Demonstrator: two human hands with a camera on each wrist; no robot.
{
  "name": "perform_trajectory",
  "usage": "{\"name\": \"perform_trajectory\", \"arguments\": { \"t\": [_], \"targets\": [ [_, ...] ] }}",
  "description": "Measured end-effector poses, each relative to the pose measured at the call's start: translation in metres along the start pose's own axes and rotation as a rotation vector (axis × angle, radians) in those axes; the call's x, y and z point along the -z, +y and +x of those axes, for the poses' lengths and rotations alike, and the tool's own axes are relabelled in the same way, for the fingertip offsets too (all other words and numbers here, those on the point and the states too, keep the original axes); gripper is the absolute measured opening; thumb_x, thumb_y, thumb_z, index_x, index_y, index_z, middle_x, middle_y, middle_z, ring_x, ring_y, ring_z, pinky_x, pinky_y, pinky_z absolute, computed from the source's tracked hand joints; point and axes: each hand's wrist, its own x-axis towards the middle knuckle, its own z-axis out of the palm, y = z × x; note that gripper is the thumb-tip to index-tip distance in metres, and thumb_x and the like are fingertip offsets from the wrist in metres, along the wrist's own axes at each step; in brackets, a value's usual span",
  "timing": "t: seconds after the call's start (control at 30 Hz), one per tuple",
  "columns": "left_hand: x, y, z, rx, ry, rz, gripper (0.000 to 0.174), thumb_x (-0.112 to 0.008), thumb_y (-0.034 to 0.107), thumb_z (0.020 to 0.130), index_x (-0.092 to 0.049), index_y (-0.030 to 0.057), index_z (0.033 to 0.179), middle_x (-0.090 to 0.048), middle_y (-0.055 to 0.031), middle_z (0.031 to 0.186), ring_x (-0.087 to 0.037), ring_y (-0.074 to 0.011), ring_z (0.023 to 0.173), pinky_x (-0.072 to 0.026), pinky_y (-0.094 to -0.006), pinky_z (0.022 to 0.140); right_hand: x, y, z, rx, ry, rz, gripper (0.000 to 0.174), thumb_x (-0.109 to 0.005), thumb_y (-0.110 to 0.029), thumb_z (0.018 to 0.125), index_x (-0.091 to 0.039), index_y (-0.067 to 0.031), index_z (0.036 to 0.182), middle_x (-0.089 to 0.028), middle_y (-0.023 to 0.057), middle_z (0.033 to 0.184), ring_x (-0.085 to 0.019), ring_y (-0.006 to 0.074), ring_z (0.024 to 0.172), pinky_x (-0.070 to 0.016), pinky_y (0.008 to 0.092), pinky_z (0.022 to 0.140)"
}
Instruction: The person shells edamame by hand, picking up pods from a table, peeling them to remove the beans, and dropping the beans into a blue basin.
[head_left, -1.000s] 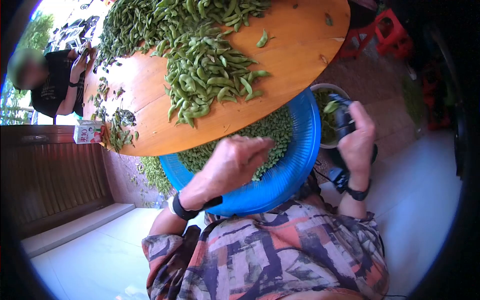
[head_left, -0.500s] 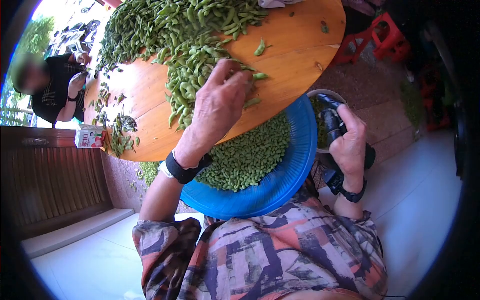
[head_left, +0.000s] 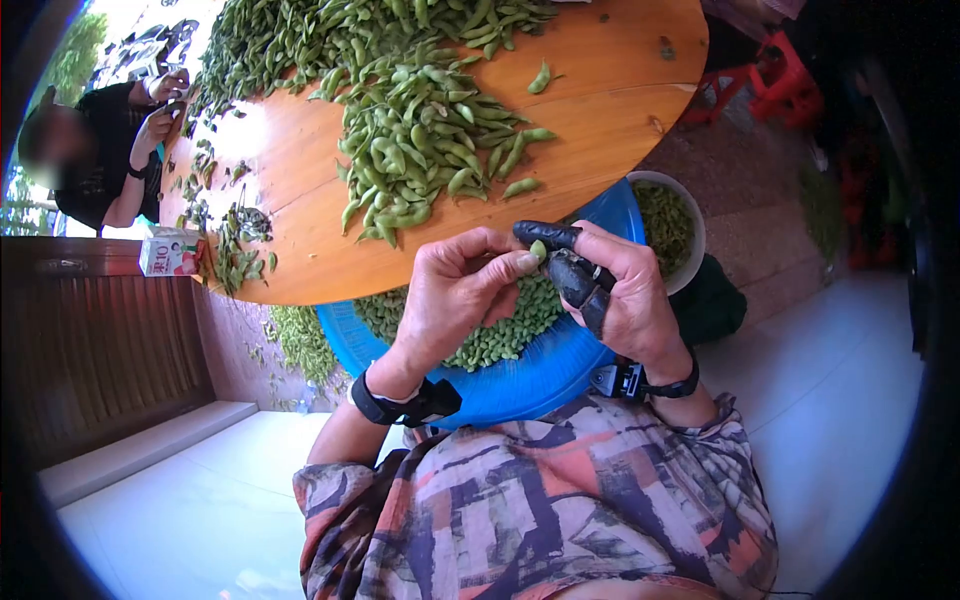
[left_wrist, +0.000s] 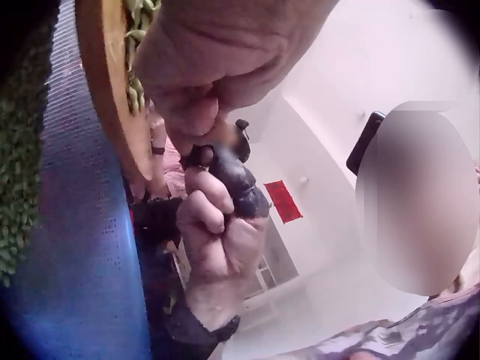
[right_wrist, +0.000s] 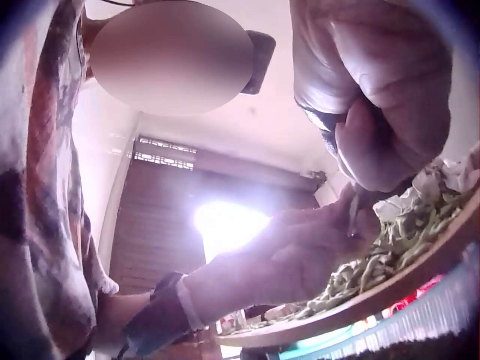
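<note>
In the head view a green pod (head_left: 539, 249) is held between both hands, above the blue basket (head_left: 540, 385) of shelled green beans (head_left: 510, 335). My left hand (head_left: 450, 295) pinches the pod between thumb and forefinger. The right hand (head_left: 620, 290), with black coverings on its thumb and a finger, has its fingers curled round the pod's other end. A pile of pods (head_left: 420, 150) lies on the wooden table just beyond. Both hands meet in the left wrist view too, where the pod is hidden.
The round wooden table (head_left: 600, 100) overhangs the basket's far side. A pale bucket (head_left: 697, 240) of green pods or husks stands right of the basket. At the left are a small carton (head_left: 172, 254) and a seated person (head_left: 110, 150). Red stools (head_left: 785, 85) stand at the far right.
My left hand has come back from the pod pile to above the basket. The right hand has moved left from over the bucket and met it at a pod.
</note>
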Motion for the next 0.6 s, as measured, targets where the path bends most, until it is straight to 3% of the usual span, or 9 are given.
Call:
{"name": "perform_trajectory", "arguments": {
  "t": [0.07,0.13,0.23,0.3,0.37,0.4,0.43,0.5,0.6],
  "targets": [
    [-0.004,-0.003,-0.004,-0.022,0.015,-0.011,0.013,-0.068,0.012,0.091,-0.066,-0.0005,0.089,-0.057,-0.0007,0.064,-0.050,-0.0053,0.049,-0.0362,-0.0216,0.043,0.000,-0.001,0.000,-0.032,-0.019,0.022,0.033,-0.060,-0.002,0.084,-0.064,0.0013,0.117,-0.055,0.0101,0.080,-0.055,0.0166,0.076,-0.0432,0.0280,0.070],
    [-0.007,-0.010,-0.004,-0.262,0.176,0.339,0.010,-0.069,0.008,0.089,-0.066,-0.0017,0.088,-0.060,-0.0024,0.067,-0.056,-0.0065,0.053,-0.0424,-0.0228,0.046,0.000,0.000,-0.001,-0.065,-0.033,0.045,0.032,-0.061,-0.002,0.085,-0.064,0.0013,0.116,-0.055,0.0097,0.080,-0.055,0.0159,0.076,-0.0431,0.0280,0.070],
    [-0.008,-0.016,-0.005,-0.358,0.179,0.426,0.010,-0.067,0.006,0.091,-0.062,-0.0023,0.091,-0.059,0.0001,0.064,-0.052,-0.0041,0.055,-0.0387,-0.0189,0.047,-0.001,0.003,-0.001,-0.106,-0.053,0.068,0.026,-0.061,-0.003,0.086,-0.065,0.0022,0.112,-0.053,0.0097,0.080,-0.054,0.0147,0.077,-0.0419,0.0269,0.069],
    [-0.008,-0.013,-0.006,-0.370,0.184,0.419,0.010,-0.067,0.007,0.091,-0.063,-0.0019,0.090,-0.058,0.0002,0.063,-0.052,-0.0042,0.054,-0.0377,-0.0187,0.046,-0.006,0.002,0.002,0.144,0.069,-0.086,0.018,-0.059,-0.003,0.087,-0.066,0.0012,0.102,-0.052,0.0055,0.074,-0.053,0.0106,0.070,-0.0407,0.0240,0.062],
    [-0.003,-0.009,-0.007,-0.034,0.005,-0.037,0.011,-0.063,0.010,0.094,-0.063,0.0015,0.086,-0.061,-0.0021,0.071,-0.051,-0.0073,0.050,-0.0364,-0.0213,0.043,0.000,0.006,-0.002,-0.016,0.008,0.113,0.015,-0.057,-0.005,0.087,-0.066,-0.0003,0.099,-0.053,0.0031,0.072,-0.053,0.0086,0.067,-0.0402,0.0225,0.059],
    [0.000,-0.010,-0.006,-0.032,0.005,-0.038,0.011,-0.063,0.010,0.094,-0.063,0.0015,0.086,-0.061,-0.0021,0.071,-0.051,-0.0073,0.050,-0.0364,-0.0213,0.043,0.002,0.009,-0.003,-0.176,-0.053,0.311,0.014,-0.055,-0.007,0.088,-0.066,-0.0018,0.096,-0.053,0.0007,0.070,-0.052,0.0065,0.063,-0.0396,0.0210,0.056],
    [0.003,-0.013,-0.004,0.059,-0.061,-0.239,0.014,-0.061,0.012,0.096,-0.062,0.0030,0.086,-0.061,-0.0018,0.072,-0.048,-0.0068,0.050,-0.0334,-0.0210,0.042,0.002,0.012,-0.004,-0.177,-0.052,0.312,0.014,-0.055,-0.007,0.088,-0.066,-0.0018,0.096,-0.053,0.0007,0.070,-0.052,0.0065,0.063,-0.0396,0.0210,0.056],
    [0.000,-0.012,-0.004,0.175,-0.102,-0.453,0.017,-0.058,0.016,0.098,-0.058,0.0052,0.086,-0.059,-0.0008,0.072,-0.046,-0.0058,0.051,-0.0314,-0.0205,0.043,0.001,0.019,-0.004,-0.292,-0.105,0.764,0.014,-0.052,-0.012,0.089,-0.064,-0.0048,0.091,-0.052,-0.0038,0.067,-0.050,0.0026,0.057,-0.0384,0.0195,0.050],
    [-0.006,-0.011,-0.006,0.039,-0.115,-0.319,0.015,-0.059,0.016,0.097,-0.057,0.0049,0.088,-0.058,0.0002,0.072,-0.047,-0.0051,0.054,-0.0347,-0.0203,0.047,0.005,0.015,-0.008,-0.199,-0.084,0.436,0.015,-0.050,-0.011,0.087,-0.062,-0.0022,0.091,-0.056,0.0024,0.071,-0.054,0.0093,0.061,-0.0430,0.0252,0.054]
  ]
}}
